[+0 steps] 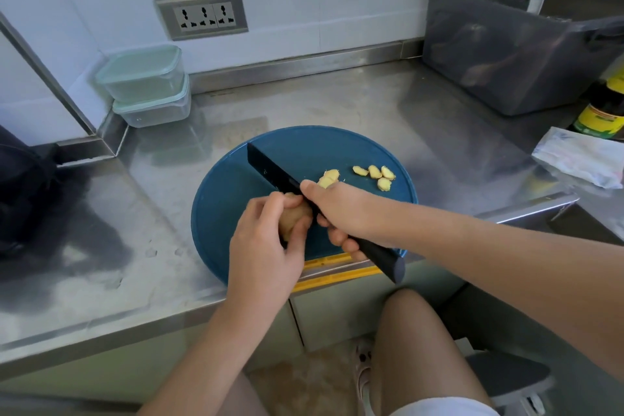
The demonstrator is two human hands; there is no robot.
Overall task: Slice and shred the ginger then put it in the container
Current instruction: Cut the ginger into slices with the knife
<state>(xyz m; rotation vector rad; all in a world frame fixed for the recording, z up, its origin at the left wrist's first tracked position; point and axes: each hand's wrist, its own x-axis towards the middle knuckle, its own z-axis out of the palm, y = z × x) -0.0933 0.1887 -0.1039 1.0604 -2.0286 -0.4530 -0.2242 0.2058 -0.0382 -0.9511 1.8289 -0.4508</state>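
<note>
**A:** How many pieces of ginger are there?

**B:** One uncut ginger chunk [294,215] lies on the round blue board [337,145]. The left grip [266,236] curls its fingers and thumb round it. Four loose slices [374,172] lie on the board's right half, and a small cluster [329,177] sits just beside the blade. The right hand partly hides the cluster, so I cannot count it.

**A:** And the knife?

**B:** There is one black knife [270,169]. The right grip [341,213] is closed round its handle, and the blade lies against the chunk.

**A:** Where are the containers?

**B:** Two lidded containers [145,73] stand stacked in the bench's [337,94] far left corner, well apart from the board.

**A:** What else is there?

**B:** There is one grey bin [506,54] at the far right, one bottle [604,111] beside it and one folded cloth [580,159]. A wall panel [202,15] holds three sockets.
</note>
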